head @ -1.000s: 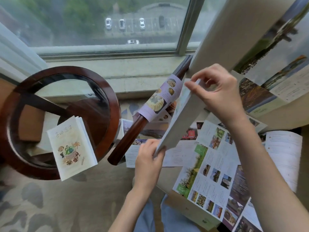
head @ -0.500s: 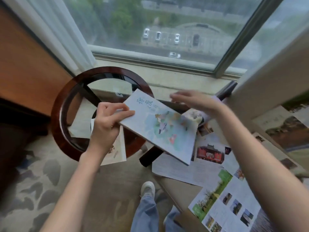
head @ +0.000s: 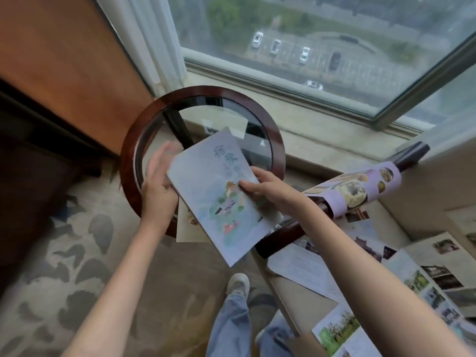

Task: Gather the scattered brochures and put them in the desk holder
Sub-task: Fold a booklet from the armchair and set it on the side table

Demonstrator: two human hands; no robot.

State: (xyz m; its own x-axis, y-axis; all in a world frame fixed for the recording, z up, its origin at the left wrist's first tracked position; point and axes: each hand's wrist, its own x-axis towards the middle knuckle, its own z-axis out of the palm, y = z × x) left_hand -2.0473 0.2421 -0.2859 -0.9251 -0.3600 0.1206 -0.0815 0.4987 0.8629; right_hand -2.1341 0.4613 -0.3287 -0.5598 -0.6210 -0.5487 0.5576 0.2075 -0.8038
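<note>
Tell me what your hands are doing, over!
Status: right hand pinches blue brochure; left hand flat against its edge. Below, second brochure on glass table. No holder in view.

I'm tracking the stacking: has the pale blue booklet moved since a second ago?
Yes. The pale blue booklet went left, from the chair side of the wooden armrest to over the rim of the round table.

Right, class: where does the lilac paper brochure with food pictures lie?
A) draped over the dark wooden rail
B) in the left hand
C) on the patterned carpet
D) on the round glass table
A: the lilac paper brochure with food pictures curls over the dark wooden rail; the right hand holds a pale blue paper booklet instead.
</note>
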